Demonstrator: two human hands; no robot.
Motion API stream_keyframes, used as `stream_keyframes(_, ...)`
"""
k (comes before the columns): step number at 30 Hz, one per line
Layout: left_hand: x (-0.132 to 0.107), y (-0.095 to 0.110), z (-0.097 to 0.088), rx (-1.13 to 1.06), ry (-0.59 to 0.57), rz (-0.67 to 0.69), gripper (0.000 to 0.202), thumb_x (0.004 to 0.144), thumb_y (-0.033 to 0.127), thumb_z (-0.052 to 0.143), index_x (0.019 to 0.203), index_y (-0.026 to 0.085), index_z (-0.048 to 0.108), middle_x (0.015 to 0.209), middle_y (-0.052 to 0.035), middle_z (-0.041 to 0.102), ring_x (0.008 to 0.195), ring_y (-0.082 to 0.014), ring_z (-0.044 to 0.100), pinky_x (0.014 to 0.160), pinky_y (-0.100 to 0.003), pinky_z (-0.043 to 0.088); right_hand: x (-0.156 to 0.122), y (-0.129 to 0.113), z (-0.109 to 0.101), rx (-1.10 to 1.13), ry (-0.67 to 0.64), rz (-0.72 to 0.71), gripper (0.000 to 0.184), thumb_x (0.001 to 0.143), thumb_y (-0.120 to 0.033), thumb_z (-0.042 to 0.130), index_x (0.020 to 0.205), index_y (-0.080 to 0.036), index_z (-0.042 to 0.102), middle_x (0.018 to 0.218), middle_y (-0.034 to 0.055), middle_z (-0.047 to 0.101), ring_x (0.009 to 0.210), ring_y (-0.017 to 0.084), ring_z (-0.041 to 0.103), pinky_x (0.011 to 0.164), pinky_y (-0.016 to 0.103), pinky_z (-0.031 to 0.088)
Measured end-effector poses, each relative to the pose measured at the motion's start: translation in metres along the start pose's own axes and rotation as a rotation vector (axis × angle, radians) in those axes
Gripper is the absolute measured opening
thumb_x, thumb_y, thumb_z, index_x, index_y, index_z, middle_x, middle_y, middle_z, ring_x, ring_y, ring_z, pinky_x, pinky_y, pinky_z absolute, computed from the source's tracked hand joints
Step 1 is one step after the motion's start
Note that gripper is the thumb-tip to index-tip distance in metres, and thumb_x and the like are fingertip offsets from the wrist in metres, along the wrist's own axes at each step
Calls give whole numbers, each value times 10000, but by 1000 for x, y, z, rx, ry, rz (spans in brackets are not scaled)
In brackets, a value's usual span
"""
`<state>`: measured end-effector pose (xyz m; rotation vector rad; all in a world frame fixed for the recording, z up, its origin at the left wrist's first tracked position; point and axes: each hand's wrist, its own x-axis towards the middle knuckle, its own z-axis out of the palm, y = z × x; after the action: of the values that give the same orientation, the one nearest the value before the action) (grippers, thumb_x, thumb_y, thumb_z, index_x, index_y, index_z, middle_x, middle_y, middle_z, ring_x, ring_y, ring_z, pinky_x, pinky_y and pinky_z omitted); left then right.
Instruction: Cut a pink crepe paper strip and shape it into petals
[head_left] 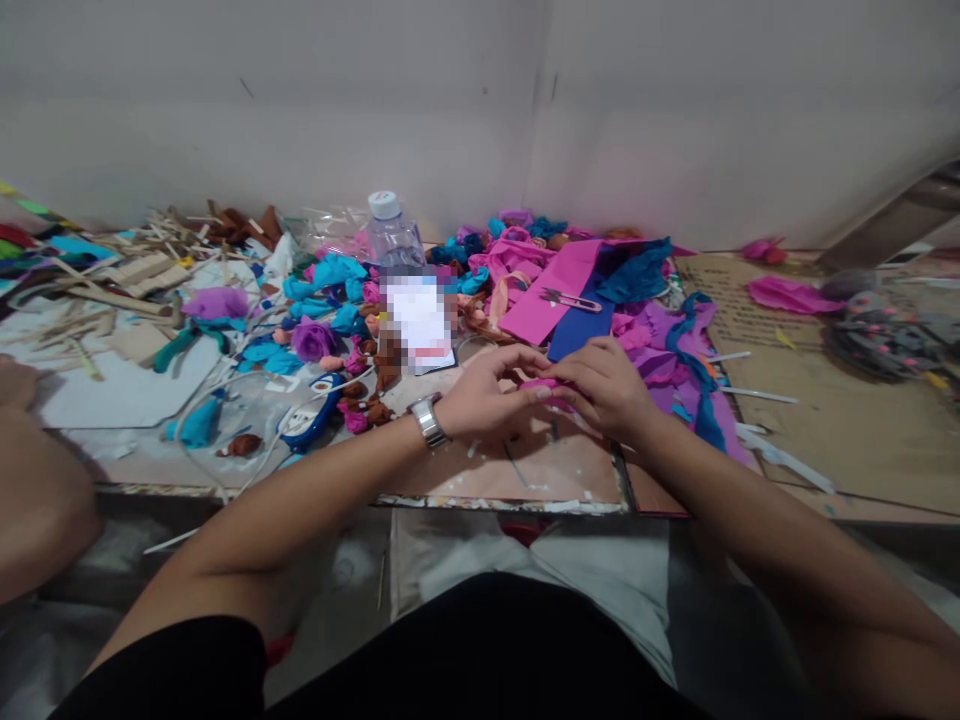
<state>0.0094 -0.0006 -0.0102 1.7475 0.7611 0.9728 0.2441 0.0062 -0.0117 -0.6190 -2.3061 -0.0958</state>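
Observation:
Over the front of the table, my left hand [491, 392] and my right hand [606, 388] meet, fingers closed on one small piece of bright pink crepe paper [546, 383]. Part of the piece is hidden by the fingers. A metal watch sits on my left wrist. Just beyond the hands lie a flat pink sheet [536, 310] and a dark blue sheet [577, 332], with pink-handled thread snips [574, 300] resting across them. A phone [421, 320] with a lit, blurred screen is close to my left hand. Purple crepe paper [660, 350] lies beside my right hand.
A bottle with a white cap [385, 215] stands near the wall. Blue and purple paper pieces [311, 340], a blue-and-white device [311, 412] and wooden sticks [135, 285] spread leftward. Cardboard [810, 390] covers the right side. Another person's arm [41, 490] reaches in at left.

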Motion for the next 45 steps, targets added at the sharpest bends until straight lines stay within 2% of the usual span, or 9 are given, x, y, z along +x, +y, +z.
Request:
stream_keyframes(5,0,-1,3,-184,-55,-36,431,867,458,826,1126,150,672,1110,-119,753,921,-176,726,859,-315,586,-1,-1,-1,10,30,-64,246,1046,-377,622,1218,-250,743,989,71,777,901,213,689,883,425,423)
stream_keyframes(10,0,1,0,-266,-28,-33,434,871,421,836,1176,170,655,1134,-118,763,984,-191,747,882,-314,595,0,-3,1,93,49,7,366,1038,-481,612,1315,-252,682,1012,72,788,910,225,709,893,415,456)
stream_keyframes(19,2,-1,-2,-313,7,-40,386,837,442,866,1023,164,674,1028,-75,757,897,-143,725,834,-271,563,3,-9,-1,117,147,34,192,1035,-361,637,1180,-249,694,950,61,800,826,215,725,872,416,491)
stream_keyframes(22,2,-1,-1,-310,0,-25,385,832,457,866,978,158,671,1010,-72,764,861,-138,720,806,-270,553,2,-8,0,121,174,12,217,1016,-330,669,1215,-249,700,940,60,788,822,216,714,843,408,492)
stream_keyframes(26,0,1,0,-324,1,-65,450,821,496,866,989,179,594,914,-38,769,805,-139,721,770,-263,536,0,-5,2,111,120,18,272,1022,-335,654,1279,-263,706,951,60,769,856,220,703,852,411,491)
stream_keyframes(30,-2,5,1,-261,3,-68,478,836,512,847,982,200,516,829,1,736,752,-135,708,750,-256,520,-1,-4,3,113,94,30,210,1032,-342,634,1192,-248,734,957,69,762,895,223,698,874,410,499)
stream_keyframes(33,-2,6,0,-185,5,0,417,882,493,807,963,191,531,912,-24,708,782,-119,680,748,-244,512,-1,-5,4,129,88,41,194,1039,-352,624,1173,-246,716,978,67,773,904,225,708,894,420,496)
stream_keyframes(39,-1,2,-1,37,69,146,354,885,436,814,1028,189,604,1060,-60,652,967,-152,635,873,-289,521,1,-6,4,130,92,49,175,1019,-328,659,1160,-233,702,1033,88,778,960,245,719,853,409,496)
stream_keyframes(45,-2,0,1,-10,62,165,314,906,380,803,1048,189,597,1023,-52,678,919,-138,661,856,-280,531,1,-4,4,119,117,46,204,1003,-404,687,1105,-228,700,965,77,769,916,244,715,844,405,494)
